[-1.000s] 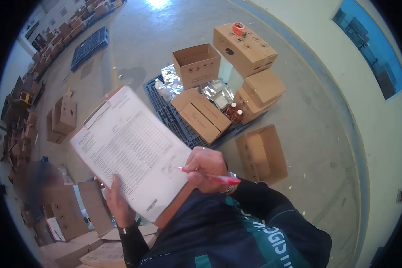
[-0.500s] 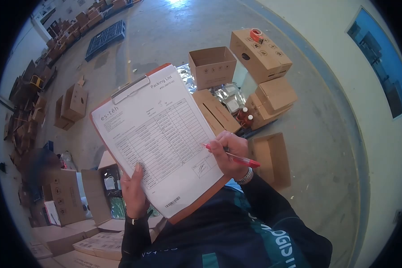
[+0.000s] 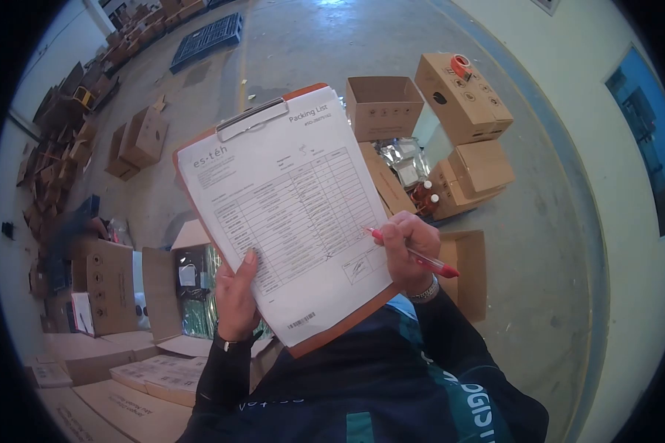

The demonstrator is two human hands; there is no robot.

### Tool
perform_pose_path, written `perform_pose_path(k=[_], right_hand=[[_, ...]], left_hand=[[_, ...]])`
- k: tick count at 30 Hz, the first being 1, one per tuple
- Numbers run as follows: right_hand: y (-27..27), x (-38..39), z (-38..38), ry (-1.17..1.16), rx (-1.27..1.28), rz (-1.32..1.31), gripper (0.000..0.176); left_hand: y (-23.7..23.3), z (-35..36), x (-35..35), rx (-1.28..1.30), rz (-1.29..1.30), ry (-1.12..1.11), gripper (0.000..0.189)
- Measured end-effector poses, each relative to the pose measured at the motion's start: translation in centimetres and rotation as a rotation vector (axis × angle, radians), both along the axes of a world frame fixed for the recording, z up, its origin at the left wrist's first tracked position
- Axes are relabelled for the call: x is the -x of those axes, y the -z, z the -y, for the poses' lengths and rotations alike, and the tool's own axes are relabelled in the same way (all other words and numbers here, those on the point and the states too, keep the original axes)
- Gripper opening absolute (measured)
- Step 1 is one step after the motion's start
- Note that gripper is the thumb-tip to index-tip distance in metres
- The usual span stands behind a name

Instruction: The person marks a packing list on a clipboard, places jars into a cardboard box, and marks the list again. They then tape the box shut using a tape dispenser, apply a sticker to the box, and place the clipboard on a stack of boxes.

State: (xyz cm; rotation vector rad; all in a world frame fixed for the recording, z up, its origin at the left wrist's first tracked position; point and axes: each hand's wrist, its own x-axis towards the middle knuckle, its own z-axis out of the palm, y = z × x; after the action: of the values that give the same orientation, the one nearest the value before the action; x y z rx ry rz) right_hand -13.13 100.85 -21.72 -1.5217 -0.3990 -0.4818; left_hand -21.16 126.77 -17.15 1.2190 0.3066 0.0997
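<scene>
A brown clipboard [image 3: 351, 323] is held tilted in front of my body, with a printed packing list [image 3: 288, 214] under its metal clip [image 3: 253, 118]. My left hand [image 3: 236, 299] grips its lower left edge, thumb lying on the paper and fingers hidden behind the board. In my right hand [image 3: 412, 252] is a red pen [image 3: 440, 267], its tip close over the right-hand columns of the table. Small pen marks run down one column, and a signature stands in a box near the lower right of the sheet.
At right, cartons [image 3: 465, 96] stand grouped, one topped by a roll of red tape [image 3: 462, 66]. Brown bottles [image 3: 425, 198] and silver packets [image 3: 405, 162] lie among them. Open boxes [image 3: 111, 288] are at lower left, near a blurred person. A blue pallet [image 3: 207, 43] rests on the floor behind.
The view has shifted, so the clipboard, both hands and surrounding boxes appear further right. The pen stays in my right hand near the same part of the sheet.
</scene>
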Motion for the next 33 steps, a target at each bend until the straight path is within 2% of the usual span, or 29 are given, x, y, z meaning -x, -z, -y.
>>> perform_pose_path(k=[12, 15, 18, 21, 24, 27, 30, 33], right_hand=[[-0.5, 0.3, -0.5, -0.030, 0.021, 0.008, 0.029], [-0.5, 0.2, -0.5, -0.067, 0.016, 0.063, 0.022], [-0.9, 0.3, -0.4, -0.071, 0.097, 0.020, 0.022], [-1.0, 0.3, -0.7, 0.017, 0.090, -0.006, 0.031], [-0.3, 0.5, -1.2, 0.093, -0.100, -0.057, 0.026], [0.3, 0.2, 0.0, 0.115, -0.212, 0.028, 0.020], [0.8, -0.1, 1.0, 0.150, -0.190, -0.100, 0.026], [2.6, -0.5, 3.2, 0.144, -0.182, -0.138, 0.022]], left_hand=[[-0.3, -0.1, 0.4, 0.041, 0.017, -0.011, 0.043], [-0.2, -0.4, 0.5, 0.034, 0.006, -0.017, 0.043], [-0.4, -0.4, 0.6, 0.020, 0.009, -0.012, 0.042], [-0.5, -0.3, 0.6, 0.020, 0.027, -0.007, 0.042], [-0.1, -0.6, 0.6, -0.031, 0.012, -0.040, 0.043], [-0.1, -0.7, 0.4, -0.106, -0.003, -0.061, 0.043], [0.2, -2.4, 0.1, -0.115, -0.017, -0.113, 0.043], [0.9, -3.7, 0.2, -0.139, -0.035, -0.208, 0.044]])
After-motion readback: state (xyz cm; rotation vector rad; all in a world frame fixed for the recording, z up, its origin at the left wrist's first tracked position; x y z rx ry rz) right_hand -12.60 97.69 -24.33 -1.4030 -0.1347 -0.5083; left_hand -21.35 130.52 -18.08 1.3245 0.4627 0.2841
